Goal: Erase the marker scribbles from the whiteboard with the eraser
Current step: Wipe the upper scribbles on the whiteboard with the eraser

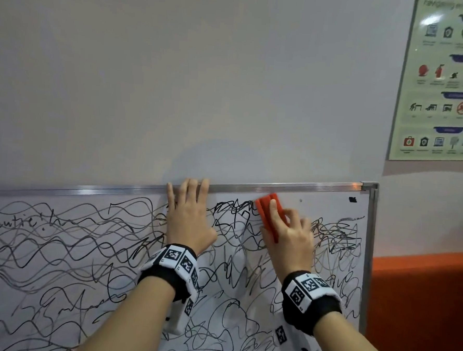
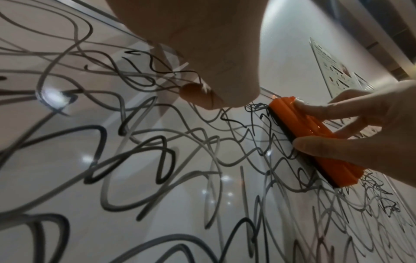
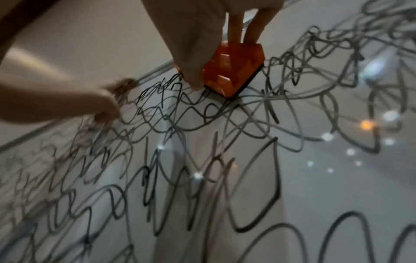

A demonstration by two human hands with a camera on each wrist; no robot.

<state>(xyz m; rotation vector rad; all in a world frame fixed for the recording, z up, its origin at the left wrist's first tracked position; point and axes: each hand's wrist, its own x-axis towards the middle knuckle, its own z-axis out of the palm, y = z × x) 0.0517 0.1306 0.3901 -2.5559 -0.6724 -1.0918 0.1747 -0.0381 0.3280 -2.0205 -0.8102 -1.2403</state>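
Observation:
A wall-mounted whiteboard (image 1: 331, 206) with a silver frame is covered in black marker scribbles (image 1: 58, 240). My right hand (image 1: 289, 233) grips an orange eraser (image 1: 266, 207) with a black felt base and presses it flat on the board near the top edge. The eraser (image 2: 308, 135) shows in the left wrist view with thumb and fingers curled around it, and the eraser (image 3: 234, 71) appears again in the right wrist view. My left hand (image 1: 188, 213) lies flat on the board with straight fingers reaching the top frame, left of the eraser.
A safety poster (image 1: 445, 80) hangs on the wall at the upper right. An orange wall panel (image 1: 420, 309) lies right of the board's frame. A small black mark (image 1: 352, 199) sits in the board's top right corner, in a strip with few scribbles.

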